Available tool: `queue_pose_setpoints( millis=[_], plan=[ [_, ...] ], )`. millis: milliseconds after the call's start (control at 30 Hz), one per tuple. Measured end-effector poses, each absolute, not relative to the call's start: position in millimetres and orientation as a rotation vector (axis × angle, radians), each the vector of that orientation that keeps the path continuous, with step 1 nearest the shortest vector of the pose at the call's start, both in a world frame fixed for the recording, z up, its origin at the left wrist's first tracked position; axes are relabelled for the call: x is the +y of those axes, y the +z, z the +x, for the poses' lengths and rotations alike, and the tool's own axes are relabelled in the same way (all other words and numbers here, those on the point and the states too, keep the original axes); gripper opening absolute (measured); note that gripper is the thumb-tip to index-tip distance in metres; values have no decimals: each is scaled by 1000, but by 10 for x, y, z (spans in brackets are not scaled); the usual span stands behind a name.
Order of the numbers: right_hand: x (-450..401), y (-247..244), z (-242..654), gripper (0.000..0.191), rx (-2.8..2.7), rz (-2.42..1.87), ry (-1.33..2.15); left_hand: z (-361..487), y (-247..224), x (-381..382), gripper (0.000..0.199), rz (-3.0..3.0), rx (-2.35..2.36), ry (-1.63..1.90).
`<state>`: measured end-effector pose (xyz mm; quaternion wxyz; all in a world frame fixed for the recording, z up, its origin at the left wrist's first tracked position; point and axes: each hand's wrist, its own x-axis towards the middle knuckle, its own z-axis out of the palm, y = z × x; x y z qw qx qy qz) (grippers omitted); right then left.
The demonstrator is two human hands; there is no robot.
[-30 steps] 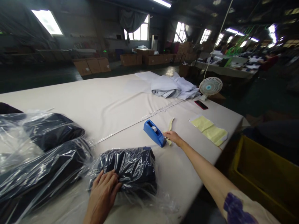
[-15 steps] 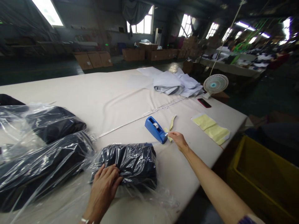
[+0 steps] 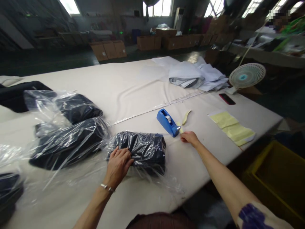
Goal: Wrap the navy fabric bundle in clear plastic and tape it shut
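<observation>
The left hand (image 3: 120,163) rests palm down, unclenched, on the dark bundle in clear plastic film (image 3: 146,148). The right hand (image 3: 189,137) is apart, fingertips drawn together; whether they hold anything is indeterminable. The blue, wedge-shaped tape dispenser (image 3: 167,123) sits just left of the right hand.

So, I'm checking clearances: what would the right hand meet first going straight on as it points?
Probably the blue tape dispenser; with depth unclear, the right hand might brush the yellow strip beside it first.
</observation>
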<state>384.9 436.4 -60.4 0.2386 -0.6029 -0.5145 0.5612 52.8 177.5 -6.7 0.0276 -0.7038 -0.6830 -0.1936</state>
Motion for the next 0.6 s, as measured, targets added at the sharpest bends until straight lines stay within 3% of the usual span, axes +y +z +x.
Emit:
queue_pose_setpoints(
  millis=[200,367,467,600],
  plan=[
    [4076,24,3909,23,-1737,-1701,1340,590,-37,1776,5,-2160,-2205,-591],
    [3068,819,3324,20,-2615,-994,1186,634,9,1785,10,-2129,-2224,-627],
    [2558,913,2894,13,-3107,-762,767,635,11,1784,9,-2135,-2213,-651],
    [2499,765,2550,14,-3426,-853,207,607,-26,1779,11,-2154,-2184,-697]
  ],
)
